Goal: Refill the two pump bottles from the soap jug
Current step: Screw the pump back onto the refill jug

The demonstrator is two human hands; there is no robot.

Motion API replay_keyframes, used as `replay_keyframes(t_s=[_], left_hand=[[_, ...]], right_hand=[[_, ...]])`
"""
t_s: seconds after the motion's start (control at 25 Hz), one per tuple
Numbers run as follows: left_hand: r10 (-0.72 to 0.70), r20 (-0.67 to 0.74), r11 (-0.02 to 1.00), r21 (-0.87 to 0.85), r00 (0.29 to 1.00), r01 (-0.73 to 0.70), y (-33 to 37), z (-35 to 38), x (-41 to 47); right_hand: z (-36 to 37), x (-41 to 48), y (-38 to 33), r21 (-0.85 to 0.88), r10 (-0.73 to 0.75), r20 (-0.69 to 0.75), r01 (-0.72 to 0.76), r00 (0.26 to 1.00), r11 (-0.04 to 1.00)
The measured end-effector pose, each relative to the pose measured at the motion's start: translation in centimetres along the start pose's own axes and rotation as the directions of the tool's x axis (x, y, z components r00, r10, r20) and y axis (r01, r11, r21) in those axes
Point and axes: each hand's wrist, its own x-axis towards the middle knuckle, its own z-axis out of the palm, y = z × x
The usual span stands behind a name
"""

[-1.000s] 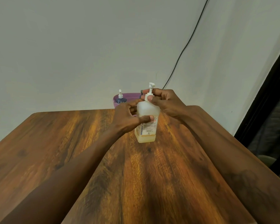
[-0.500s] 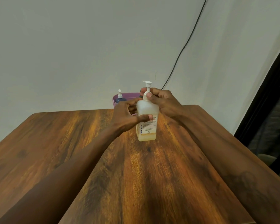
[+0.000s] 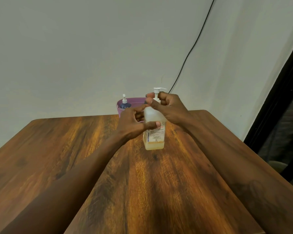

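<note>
At table centre, upright pump bottle (image 3: 154,130): left hand (image 3: 134,123) clamped around body, right hand (image 3: 166,108) pinching pump collar directly above, axis vertical.

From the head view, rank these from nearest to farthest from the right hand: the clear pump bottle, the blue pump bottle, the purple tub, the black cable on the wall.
1. Clear pump bottle: its pump collar is gripped by the right hand.
2. Purple tub: just behind the hands, at the table's far edge.
3. Blue pump bottle: inside the tub, at its left end.
4. Black cable: on the wall, running up to the right.
</note>
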Motion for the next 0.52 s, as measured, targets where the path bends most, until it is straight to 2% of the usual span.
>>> replay_keyframes(t_s=[0.08,0.28,0.52], left_hand=[[-0.001,0.001,1.000,-0.006,1.000,0.001,0.1,-0.1,-0.1],[-0.036,0.015,0.998,-0.055,0.999,0.037,-0.1,0.3,-0.1],[-0.065,-0.001,0.997,-0.039,0.998,0.065,-0.9,0.6,0.8]], right_hand=[[-0.7,-0.2,0.0,0.099,-0.022,0.123,0.010,0.992,0.995],[-0.1,-0.3,0.3,-0.079,-0.168,-0.127,0.159,0.978,0.984],[-0.6,0.3,1.1,-0.098,-0.125,-0.144,0.111,0.982,0.989]])
